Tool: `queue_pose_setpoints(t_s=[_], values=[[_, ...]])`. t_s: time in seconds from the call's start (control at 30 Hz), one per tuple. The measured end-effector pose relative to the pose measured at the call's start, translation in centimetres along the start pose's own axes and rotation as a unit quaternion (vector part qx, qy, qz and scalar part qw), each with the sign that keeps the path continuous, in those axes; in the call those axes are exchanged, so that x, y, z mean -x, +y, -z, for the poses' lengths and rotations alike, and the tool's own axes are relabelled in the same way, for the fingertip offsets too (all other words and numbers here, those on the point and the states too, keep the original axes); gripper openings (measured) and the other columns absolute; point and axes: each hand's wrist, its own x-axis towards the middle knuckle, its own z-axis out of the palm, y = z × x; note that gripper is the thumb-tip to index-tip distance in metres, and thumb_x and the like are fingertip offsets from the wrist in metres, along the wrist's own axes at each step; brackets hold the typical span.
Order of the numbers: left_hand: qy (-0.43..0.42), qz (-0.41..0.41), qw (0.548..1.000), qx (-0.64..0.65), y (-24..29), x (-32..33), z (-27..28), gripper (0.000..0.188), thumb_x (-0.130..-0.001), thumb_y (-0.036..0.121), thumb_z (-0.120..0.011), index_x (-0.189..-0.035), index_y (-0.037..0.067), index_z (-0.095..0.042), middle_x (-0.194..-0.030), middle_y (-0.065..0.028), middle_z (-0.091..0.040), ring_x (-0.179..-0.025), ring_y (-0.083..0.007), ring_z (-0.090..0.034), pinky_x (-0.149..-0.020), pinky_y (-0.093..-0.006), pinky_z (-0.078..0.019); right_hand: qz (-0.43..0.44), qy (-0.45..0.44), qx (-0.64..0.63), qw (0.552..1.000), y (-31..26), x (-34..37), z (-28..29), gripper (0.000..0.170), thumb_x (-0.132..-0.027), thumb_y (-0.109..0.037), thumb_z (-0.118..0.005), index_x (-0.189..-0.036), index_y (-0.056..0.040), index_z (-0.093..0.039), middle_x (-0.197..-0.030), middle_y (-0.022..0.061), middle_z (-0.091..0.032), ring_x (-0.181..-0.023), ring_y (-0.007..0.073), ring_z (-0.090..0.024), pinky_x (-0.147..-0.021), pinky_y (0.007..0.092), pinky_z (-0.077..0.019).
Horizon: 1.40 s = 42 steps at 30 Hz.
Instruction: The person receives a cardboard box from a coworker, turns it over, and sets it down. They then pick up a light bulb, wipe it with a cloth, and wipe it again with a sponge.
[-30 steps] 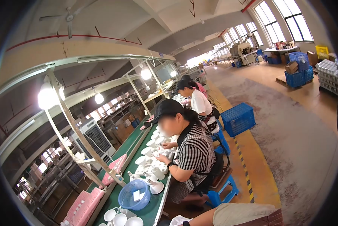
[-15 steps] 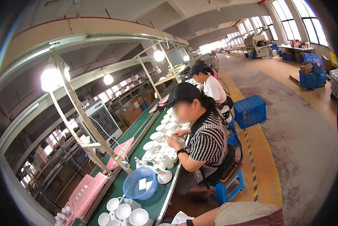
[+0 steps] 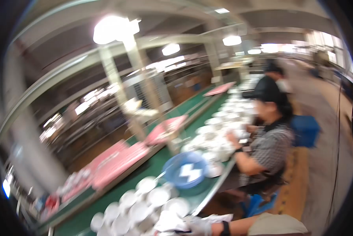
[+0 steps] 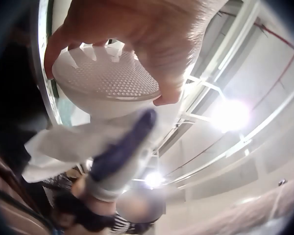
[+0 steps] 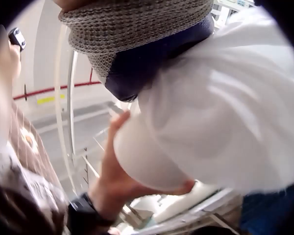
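My bare left hand [image 4: 132,29] grips a white reflector bulb [image 4: 105,83] round its rim, with the honeycomb-patterned lens facing the left wrist camera. My right hand [image 5: 157,58] wears a grey knit glove with a dark blue coating. It holds a white cloth [image 5: 230,112] against the bulb's white body, and loose cloth covers much of that body. In the head view, the gloved right hand [image 3: 200,227] and the cloth [image 3: 170,222] show at the bottom edge, blurred. The bulb's base is hidden by cloth.
Several white bulbs [image 3: 139,210] stand on the green bench [image 3: 105,214] before me. Beyond them is a blue basket [image 3: 172,179] with white blocks inside. Pink trays [image 3: 121,161] line the far side. A person in a striped shirt [image 3: 273,145] sits farther along the bench.
The head view has swung left, so the basket, bench and seated person shift right in it. More of the bulbs, the cloth and my gloved hand has come into view.
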Motion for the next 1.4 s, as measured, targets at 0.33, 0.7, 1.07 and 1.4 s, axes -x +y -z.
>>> queue_pose_setpoints(t_s=[0.33, 0.7, 1.07, 1.4], values=[[-0.054, -0.246, 0.966, 0.05, 5.5, 2.6, -0.3, 0.085, -0.072, 0.026, -0.067, -0.143, 0.006, -0.024, -0.134, -0.0144, -0.035, -0.123, -0.0257, -0.036, -0.105, -0.0361, -0.0269, -0.239, -0.053, -0.213, 0.946, 1.1, -2.1, -1.1, 0.023, -0.082, -0.019, -0.062, -0.093, 0.0005, -0.066, -0.073, 0.0144, -0.066, -0.067, 0.0183, -0.063, -0.06, 0.0325, -0.0484], [-0.036, -0.228, 0.967, 0.103, 8.1, 2.1, 1.2, 0.093, -0.068, 0.021, -0.062, -0.147, 0.017, -0.013, -0.139, -0.0163, -0.025, -0.129, -0.0295, -0.026, -0.108, -0.0412, -0.0212, -0.371, 0.002, -0.277, 0.886, 0.5, -4.6, 2.2, 0.028, -0.092, -0.011, -0.052, -0.112, 0.0084, -0.057, -0.102, 0.0131, -0.063, -0.092, 0.0185, -0.057, -0.084, 0.0299, -0.0453], [-0.068, -0.25, 0.961, 0.098, 7.3, 2.3, 0.8, 0.087, -0.069, 0.024, -0.06, -0.145, 0.015, -0.018, -0.14, -0.0155, -0.026, -0.128, -0.0273, -0.027, -0.109, -0.0392, -0.0179, -0.28, 0.02, -0.382, 0.88, 2.7, -3.0, 0.7, 0.029, -0.089, -0.016, -0.057, -0.111, 0.0032, -0.056, -0.099, 0.0149, -0.062, -0.089, 0.0213, -0.057, -0.08, 0.0344, -0.0467], [-0.059, -0.115, 0.976, 0.174, 5.5, 0.3, -0.3, 0.076, -0.074, 0.019, -0.067, -0.14, 0.011, -0.029, -0.123, -0.0064, -0.044, -0.104, -0.0155, -0.043, -0.089, -0.0349, -0.0382, 0.003, -0.031, 0.14, 0.99, -1.0, -2.8, 0.3, 0.03, -0.09, -0.017, -0.056, -0.109, 0.0065, -0.057, -0.101, 0.0225, -0.062, -0.089, 0.0303, -0.06, -0.081, 0.0382, -0.0469]])
